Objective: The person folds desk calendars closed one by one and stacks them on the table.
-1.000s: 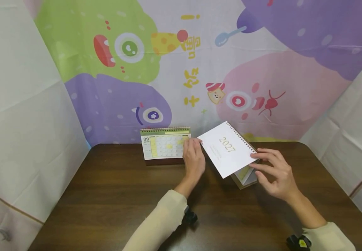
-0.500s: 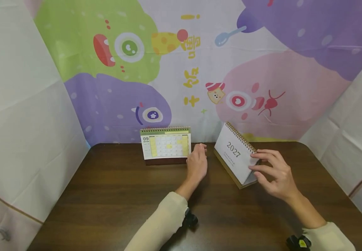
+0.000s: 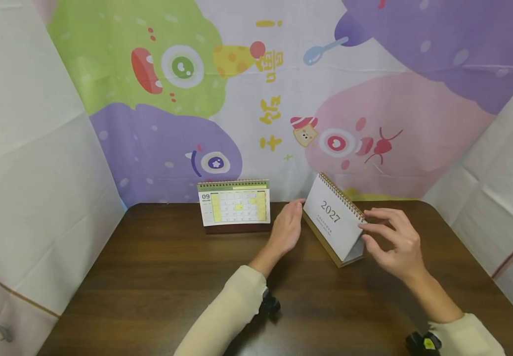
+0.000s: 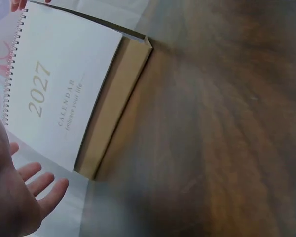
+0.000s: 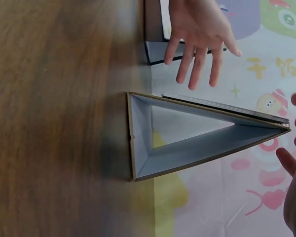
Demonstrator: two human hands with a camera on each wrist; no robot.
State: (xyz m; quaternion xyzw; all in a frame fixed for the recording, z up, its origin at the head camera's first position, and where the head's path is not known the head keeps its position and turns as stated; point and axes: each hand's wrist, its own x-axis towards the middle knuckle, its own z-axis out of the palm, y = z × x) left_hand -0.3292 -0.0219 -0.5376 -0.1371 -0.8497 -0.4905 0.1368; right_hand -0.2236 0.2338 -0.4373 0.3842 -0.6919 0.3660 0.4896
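Observation:
A white desk calendar marked 2027, with a gold coil and a tan triangular stand, stands angled on the right of the table. My left hand is beside its left edge, fingers extended; in the left wrist view those fingers are spread and hold nothing. At the opposite end, my right hand has its loosely bent fingers around the upper coil corner. In the right wrist view its fingertips lie either side of the stand's peak; contact is unclear. A second desk calendar, showing 09, stands left of my left hand.
Both calendars stand on a dark wooden table, close to its back edge. Behind them hangs a cartoon-printed cloth. Pale cloth walls close off the left and right sides.
The white cover, lifted toward the left hand earlier, has dropped flat against its stand. My left hand has moved right, away from the 09 calendar. The right hand has shifted slightly right.

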